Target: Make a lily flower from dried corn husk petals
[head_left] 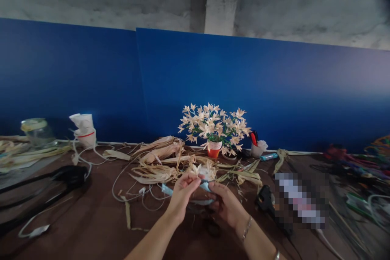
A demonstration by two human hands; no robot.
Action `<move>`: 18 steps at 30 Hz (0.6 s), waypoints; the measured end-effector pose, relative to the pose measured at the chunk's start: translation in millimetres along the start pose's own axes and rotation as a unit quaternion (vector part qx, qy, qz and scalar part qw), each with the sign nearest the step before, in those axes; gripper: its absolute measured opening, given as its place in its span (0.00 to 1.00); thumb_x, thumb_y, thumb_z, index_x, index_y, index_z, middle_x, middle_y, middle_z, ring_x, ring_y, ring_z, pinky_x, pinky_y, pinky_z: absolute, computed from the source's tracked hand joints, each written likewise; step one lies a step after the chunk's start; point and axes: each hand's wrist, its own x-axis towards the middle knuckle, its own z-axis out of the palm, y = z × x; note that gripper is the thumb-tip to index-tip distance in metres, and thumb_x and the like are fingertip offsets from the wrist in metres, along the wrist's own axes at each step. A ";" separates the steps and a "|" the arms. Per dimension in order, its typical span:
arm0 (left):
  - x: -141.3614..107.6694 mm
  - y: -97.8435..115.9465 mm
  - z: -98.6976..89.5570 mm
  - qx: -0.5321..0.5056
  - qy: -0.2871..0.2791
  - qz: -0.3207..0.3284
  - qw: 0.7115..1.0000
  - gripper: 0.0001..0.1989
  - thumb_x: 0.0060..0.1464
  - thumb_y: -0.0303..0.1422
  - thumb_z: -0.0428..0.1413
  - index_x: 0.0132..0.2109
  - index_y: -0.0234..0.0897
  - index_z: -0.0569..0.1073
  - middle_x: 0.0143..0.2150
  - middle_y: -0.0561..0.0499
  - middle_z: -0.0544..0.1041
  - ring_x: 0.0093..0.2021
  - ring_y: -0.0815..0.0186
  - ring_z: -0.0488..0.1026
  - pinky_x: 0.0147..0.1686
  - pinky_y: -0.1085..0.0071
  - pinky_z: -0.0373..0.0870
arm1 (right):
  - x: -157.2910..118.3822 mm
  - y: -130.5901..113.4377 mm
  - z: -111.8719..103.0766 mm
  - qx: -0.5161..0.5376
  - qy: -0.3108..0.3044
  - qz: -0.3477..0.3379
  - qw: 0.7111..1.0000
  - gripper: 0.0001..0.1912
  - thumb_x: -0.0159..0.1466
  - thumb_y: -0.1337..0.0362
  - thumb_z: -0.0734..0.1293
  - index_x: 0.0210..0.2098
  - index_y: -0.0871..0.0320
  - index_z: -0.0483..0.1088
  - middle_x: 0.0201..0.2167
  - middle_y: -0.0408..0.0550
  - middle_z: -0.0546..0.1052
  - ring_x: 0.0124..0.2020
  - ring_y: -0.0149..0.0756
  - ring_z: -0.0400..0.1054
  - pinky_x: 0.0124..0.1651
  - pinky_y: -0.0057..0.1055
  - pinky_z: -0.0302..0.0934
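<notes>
My left hand (183, 193) and my right hand (225, 204) meet in front of me over a brown tabletop (76, 207). Between them they pinch a small pale flower of dried husk (206, 172). A light blue strip (205, 187) runs through my fingers under the flower, and its loose end (167, 189) reaches out to the left. My fingers hide the flower's base. Loose dried corn husks (155, 174) lie just beyond my hands, and thin white cables (131, 195) lie to their left.
A bouquet of husk flowers in a red-and-white cup (213, 149) stands before a blue panel (213, 69). A black glue gun (266, 201) lies to the right, beside a pixelated blurred patch (300, 201). A glass jar (38, 132) and black cords (51, 187) sit at left.
</notes>
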 end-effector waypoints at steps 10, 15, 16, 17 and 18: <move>-1.6 -8.1 0.1 -0.027 -0.060 -0.041 0.997 0.08 0.42 0.33 0.58 0.26 0.35 0.65 0.28 0.52 0.74 0.25 0.69 0.69 0.27 0.74 0.64 | -2.3 0.4 0.2 -0.072 -0.024 -0.018 0.997 0.08 0.51 0.64 0.65 0.29 0.59 0.63 0.16 0.36 0.61 0.16 0.20 0.51 0.17 0.17 0.43; 4.6 -13.7 -3.5 -0.023 -0.011 -0.039 0.999 0.09 0.41 0.33 0.58 0.24 0.33 0.65 0.24 0.53 0.72 0.25 0.70 0.68 0.28 0.73 0.65 | -5.4 2.8 4.1 -0.264 -0.028 -0.210 0.941 0.13 0.49 0.69 0.65 0.34 0.55 0.60 0.25 0.38 0.68 0.23 0.25 0.59 0.25 0.21 0.52; 5.5 -14.8 -4.4 -0.014 -0.004 -0.033 0.999 0.09 0.41 0.33 0.58 0.24 0.33 0.66 0.23 0.53 0.71 0.25 0.70 0.67 0.27 0.74 0.64 | -6.2 2.9 4.9 -0.317 -0.018 -0.253 0.914 0.11 0.49 0.70 0.65 0.32 0.56 0.61 0.25 0.39 0.68 0.25 0.27 0.60 0.27 0.22 0.53; 6.1 -15.7 -5.1 -0.006 -0.001 -0.027 1.000 0.09 0.41 0.33 0.57 0.23 0.33 0.66 0.22 0.54 0.70 0.25 0.71 0.67 0.27 0.75 0.64 | -7.2 2.7 5.7 -0.367 -0.005 -0.287 0.885 0.08 0.50 0.70 0.64 0.30 0.57 0.63 0.25 0.39 0.68 0.27 0.28 0.61 0.30 0.23 0.54; 6.4 -16.5 -5.6 0.001 0.002 -0.024 1.000 0.09 0.41 0.33 0.57 0.23 0.33 0.66 0.22 0.55 0.70 0.24 0.71 0.66 0.26 0.75 0.63 | -8.3 2.3 6.5 -0.409 0.007 -0.310 0.859 0.04 0.51 0.70 0.63 0.28 0.58 0.64 0.25 0.41 0.68 0.28 0.29 0.61 0.32 0.24 0.55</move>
